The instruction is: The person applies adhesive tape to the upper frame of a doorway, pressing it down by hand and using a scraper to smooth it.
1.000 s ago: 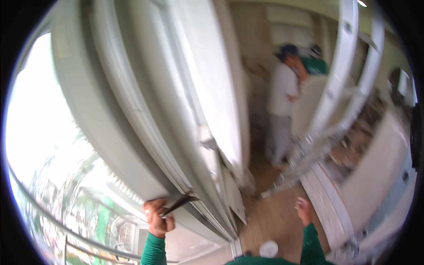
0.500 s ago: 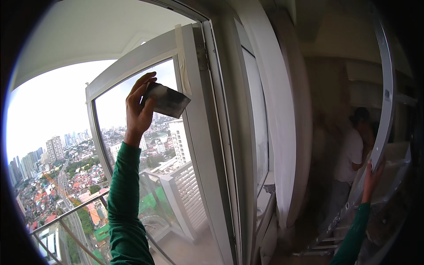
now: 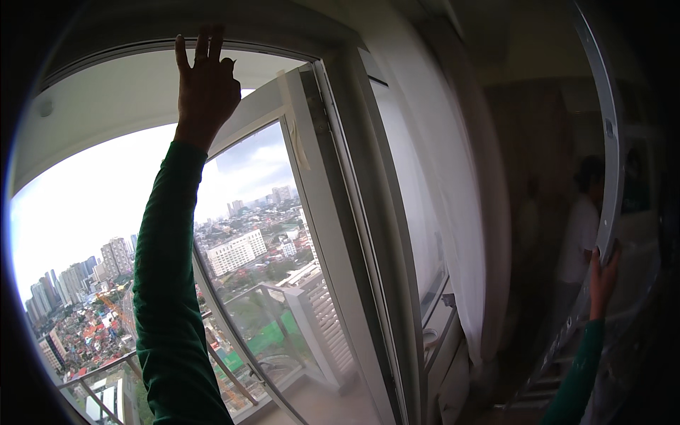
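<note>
1. The left hand (image 3: 205, 88) reaches high, fingers spread flat against the top of the window frame (image 3: 212, 35), holding nothing; pressed there above an open sash (image 3: 312, 234) and a long drop, a slip could overbalance the person.
2. The right hand (image 3: 602, 280) clasps a pale rail (image 3: 609, 163); if that hold loosens, support goes.
3. The ladder (image 3: 559, 354) below is dim and cut off; a bystander (image 3: 581, 227) is blurred.

Your left hand (image 3: 205, 88) has risen from the open white window sash (image 3: 312, 234) to the curved white upper frame (image 3: 142, 53), fingers now spread; the grey flat tool it gripped has gone from sight.
</note>
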A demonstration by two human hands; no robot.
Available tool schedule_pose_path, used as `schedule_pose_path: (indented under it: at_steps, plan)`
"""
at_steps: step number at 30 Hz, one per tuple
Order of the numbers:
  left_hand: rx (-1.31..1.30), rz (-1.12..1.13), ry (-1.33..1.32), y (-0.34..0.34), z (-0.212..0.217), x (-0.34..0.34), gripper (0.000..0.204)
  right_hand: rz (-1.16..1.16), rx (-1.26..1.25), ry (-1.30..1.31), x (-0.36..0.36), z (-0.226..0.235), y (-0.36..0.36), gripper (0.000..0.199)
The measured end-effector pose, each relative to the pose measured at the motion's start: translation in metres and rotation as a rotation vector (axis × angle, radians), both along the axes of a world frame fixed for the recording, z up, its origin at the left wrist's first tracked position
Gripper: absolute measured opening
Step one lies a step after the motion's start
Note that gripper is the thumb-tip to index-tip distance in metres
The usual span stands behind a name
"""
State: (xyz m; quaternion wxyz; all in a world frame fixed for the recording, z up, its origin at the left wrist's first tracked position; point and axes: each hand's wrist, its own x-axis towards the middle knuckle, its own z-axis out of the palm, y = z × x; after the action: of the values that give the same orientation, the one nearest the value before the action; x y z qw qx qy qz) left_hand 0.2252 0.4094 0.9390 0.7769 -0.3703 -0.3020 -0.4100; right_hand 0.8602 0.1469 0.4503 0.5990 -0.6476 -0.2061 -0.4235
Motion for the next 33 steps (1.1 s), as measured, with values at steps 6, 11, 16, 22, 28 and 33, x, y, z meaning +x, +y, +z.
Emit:
schedule_pose_path:
  at_steps: [6, 11, 16, 22, 28, 33]
  plan:
    - [-0.075, 0.086, 0.118, 0.030, 0.017, 0.050, 0.023, 0.005, 0.017, -0.029, 0.006, -0.005, 0.007, 0.067]
    - [-0.194, 0.091, 0.159, 0.057, 0.018, 0.100, 0.023, 0.010, 0.022, -0.041, 0.002, -0.004, 0.006, 0.066]
    - [-0.226, 0.014, 0.194, 0.089, 0.030, 0.116, 0.022, 0.036, 0.051, -0.041, 0.003, -0.004, 0.009, 0.066]
    - [-0.246, 0.065, 0.093, 0.055, 0.022, 0.106, 0.023, -0.031, 0.030, -0.066, 0.002, -0.003, 0.004, 0.068]
    - [-0.168, 0.129, 0.043, 0.034, 0.021, 0.052, 0.019, -0.005, 0.030, 0.007, 0.008, -0.008, 0.011, 0.068]
    - [-0.180, 0.114, 0.044, 0.012, 0.018, 0.028, 0.018, -0.009, 0.018, 0.034, 0.016, -0.011, 0.009, 0.068]
